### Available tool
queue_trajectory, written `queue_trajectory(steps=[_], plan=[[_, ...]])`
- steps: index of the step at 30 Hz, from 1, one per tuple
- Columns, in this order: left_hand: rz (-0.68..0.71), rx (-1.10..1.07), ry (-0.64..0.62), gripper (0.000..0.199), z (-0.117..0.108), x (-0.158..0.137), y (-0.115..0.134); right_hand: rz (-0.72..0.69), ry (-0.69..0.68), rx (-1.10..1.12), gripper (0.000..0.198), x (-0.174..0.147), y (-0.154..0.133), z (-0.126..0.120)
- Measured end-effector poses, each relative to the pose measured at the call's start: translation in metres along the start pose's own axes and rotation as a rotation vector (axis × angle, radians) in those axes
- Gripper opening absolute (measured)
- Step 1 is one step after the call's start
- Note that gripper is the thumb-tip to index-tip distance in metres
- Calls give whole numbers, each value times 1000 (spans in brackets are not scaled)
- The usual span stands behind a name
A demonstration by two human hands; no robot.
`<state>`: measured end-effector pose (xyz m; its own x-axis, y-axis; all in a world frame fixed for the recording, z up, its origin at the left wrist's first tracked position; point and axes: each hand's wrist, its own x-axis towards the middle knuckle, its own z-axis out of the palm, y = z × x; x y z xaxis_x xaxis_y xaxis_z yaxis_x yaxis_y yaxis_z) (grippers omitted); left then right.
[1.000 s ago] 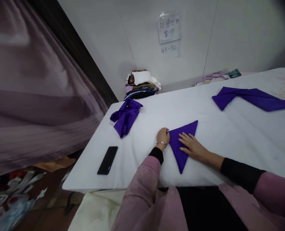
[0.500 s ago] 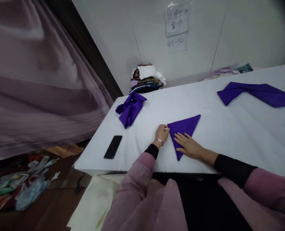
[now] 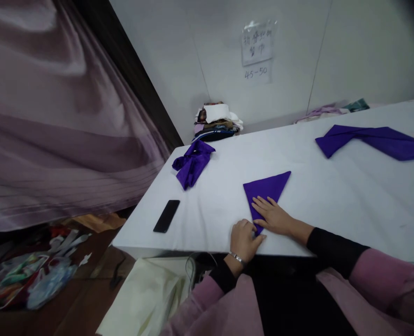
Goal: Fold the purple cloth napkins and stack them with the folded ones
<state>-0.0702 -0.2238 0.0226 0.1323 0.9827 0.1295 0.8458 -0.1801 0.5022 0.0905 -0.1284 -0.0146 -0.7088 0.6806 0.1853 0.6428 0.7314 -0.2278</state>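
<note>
A purple cloth napkin [image 3: 267, 186] lies folded into a triangle near the front of the white table. My right hand [image 3: 273, 215] rests flat on its lower half, fingers stretched and slightly apart. At the triangle's lower tip, close to the table edge, my left hand [image 3: 244, 239] bends its fingers and thumb around the corner and appears to pinch it. That tip is partly hidden by the fingers. The napkin's upper left and upper right corners show fully.
A crumpled purple cloth [image 3: 194, 165] and a black phone [image 3: 167, 216] lie to the left. A long folded purple cloth [image 3: 378, 137] is at the right. Stacked fabrics [image 3: 216, 123] stand by the wall. The white table [image 3: 221, 200] ends just below my hands.
My left hand has moved from the napkin's upper left corner down to its lower tip. My right hand stays on the cloth. The view has tilted slightly upward.
</note>
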Motion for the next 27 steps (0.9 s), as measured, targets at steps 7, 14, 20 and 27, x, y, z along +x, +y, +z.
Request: queue_trajectory(steps=[7, 14, 20, 27], plan=[[-10, 0, 32, 8, 4, 2, -1, 20, -45, 38, 76, 2, -4, -6], [134, -193, 35, 11, -21, 17, -19, 16, -65, 81, 79, 1, -6, -11], [373, -88, -8, 36, -21, 74, -36, 5, -41, 110, 81, 1, -8, -11], [408, 149, -96, 47, -2, 125, -57, 18, -52, 104, 78, 0, -7, -10]])
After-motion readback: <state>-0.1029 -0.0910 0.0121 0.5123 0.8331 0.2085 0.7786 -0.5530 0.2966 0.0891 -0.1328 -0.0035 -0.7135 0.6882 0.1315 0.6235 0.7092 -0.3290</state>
